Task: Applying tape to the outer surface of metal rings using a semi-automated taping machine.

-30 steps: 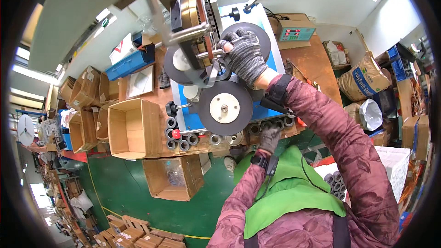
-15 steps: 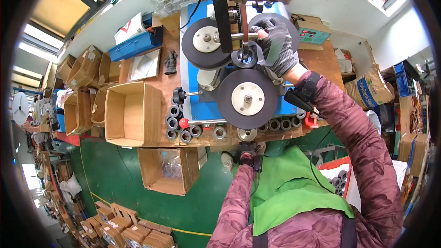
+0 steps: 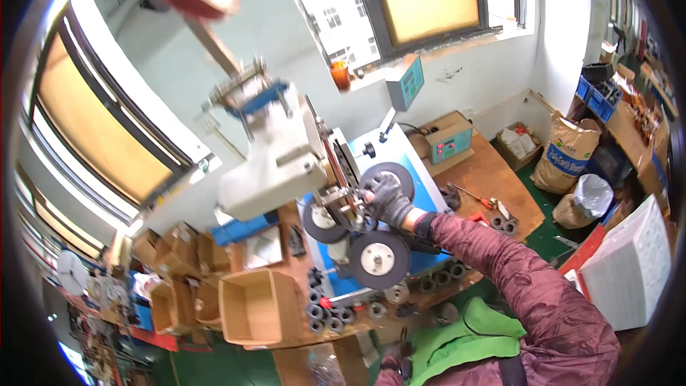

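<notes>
My right hand [image 3: 389,201], in a grey striped glove, is at the metal fittings of a blue-based machine [image 3: 421,189]. Its fingers are curled, but what they close on is blurred and hidden. Around it are a black wheel with a white hub [image 3: 377,260] in front, another black wheel [image 3: 320,224] to the left and a third wheel [image 3: 393,174] behind. Low in the picture, near the table's front edge, is my left hand [image 3: 397,354], gloved and seen end-on; its fingers do not show clearly. Dark grey rings [image 3: 336,324] stand along the table's front edge.
The machine's pale upper arm [image 3: 275,175] rises to the left. An open cardboard box [image 3: 261,306] stands on the table's left, with more boxes [image 3: 179,250] behind. At the right are a control box [image 3: 450,147], pliers [image 3: 504,209], a paper sack [image 3: 567,151] and a white foam block [image 3: 627,268].
The view has tilted up and turned, bringing windows and the machine's upper part in. My right hand is still at the fittings. My left hand now appears lower in the picture.
</notes>
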A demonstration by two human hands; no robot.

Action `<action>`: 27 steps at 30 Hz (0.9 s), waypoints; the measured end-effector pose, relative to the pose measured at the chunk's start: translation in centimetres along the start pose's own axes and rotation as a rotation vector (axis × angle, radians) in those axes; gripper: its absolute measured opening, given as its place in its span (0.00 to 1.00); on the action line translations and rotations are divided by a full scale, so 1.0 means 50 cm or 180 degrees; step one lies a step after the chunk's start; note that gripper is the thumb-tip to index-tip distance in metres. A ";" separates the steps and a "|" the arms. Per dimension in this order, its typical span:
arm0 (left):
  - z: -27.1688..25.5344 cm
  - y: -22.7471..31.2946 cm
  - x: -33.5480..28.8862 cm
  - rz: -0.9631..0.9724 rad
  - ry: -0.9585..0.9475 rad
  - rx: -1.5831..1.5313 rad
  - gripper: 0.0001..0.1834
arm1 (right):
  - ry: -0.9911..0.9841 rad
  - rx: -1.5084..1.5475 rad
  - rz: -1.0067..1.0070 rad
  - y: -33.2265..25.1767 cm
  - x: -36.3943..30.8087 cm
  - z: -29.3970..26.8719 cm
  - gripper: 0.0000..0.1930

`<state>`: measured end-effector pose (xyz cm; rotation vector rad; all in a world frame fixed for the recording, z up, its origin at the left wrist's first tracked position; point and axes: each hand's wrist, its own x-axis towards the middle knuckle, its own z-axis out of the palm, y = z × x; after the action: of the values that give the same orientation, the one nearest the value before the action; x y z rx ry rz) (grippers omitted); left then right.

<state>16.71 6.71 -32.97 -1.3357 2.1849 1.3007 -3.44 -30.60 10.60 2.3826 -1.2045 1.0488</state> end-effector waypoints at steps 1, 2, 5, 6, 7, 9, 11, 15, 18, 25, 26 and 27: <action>0.035 -0.047 -0.080 -0.0315 0.1116 -0.2273 0.13 | -0.0039 0.0087 0.0031 -0.016 0.009 -0.013 0.10; 0.008 -0.062 -0.128 -0.0348 0.1161 -0.2155 0.13 | -0.0183 0.0039 0.0064 -0.011 0.002 -0.007 0.10; -0.151 0.051 -0.229 -0.0826 0.1579 -0.1283 0.26 | -0.0413 -0.0218 0.0403 0.052 -0.042 -0.016 0.11; -0.175 0.015 -0.209 -0.0871 0.1714 -0.1456 0.25 | -0.0477 -0.0107 0.0395 0.031 -0.031 -0.010 0.11; -0.195 -0.015 -0.183 -0.0893 0.1827 -0.1637 0.25 | -0.0560 -0.0018 0.0397 0.018 -0.024 -0.005 0.11; -0.230 -0.072 -0.144 -0.0895 0.2004 -0.2023 0.24 | -0.0601 0.0052 0.0280 0.001 -0.015 -0.006 0.11; -0.247 -0.112 -0.109 -0.0885 0.2113 -0.2444 0.23 | -0.0595 0.0050 0.0130 -0.008 -0.013 -0.009 0.11; -0.243 -0.152 -0.080 -0.0903 0.2233 -0.3344 0.21 | -0.0475 0.0185 0.0290 -0.018 -0.016 -0.014 0.11; -0.223 -0.149 -0.078 -0.0933 0.2280 -0.4052 0.19 | -0.0502 0.0133 0.0273 0.009 -0.030 -0.003 0.12; 0.020 -0.154 -0.229 -0.1485 0.2627 -0.5883 0.16 | -0.0575 0.0101 0.0389 0.009 -0.013 -0.009 0.12; 0.033 -0.148 -0.233 -0.1528 0.2711 -0.6140 0.16 | -0.0696 0.0133 0.0453 0.001 -0.006 -0.008 0.13; 0.044 -0.144 -0.246 -0.1580 0.2762 -0.6172 0.16 | -0.0891 0.0222 0.0479 -0.009 -0.002 -0.005 0.14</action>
<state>28.74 14.32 -30.61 -2.9594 -0.2415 2.8782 -3.24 -30.13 10.75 2.5926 -1.4841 0.8291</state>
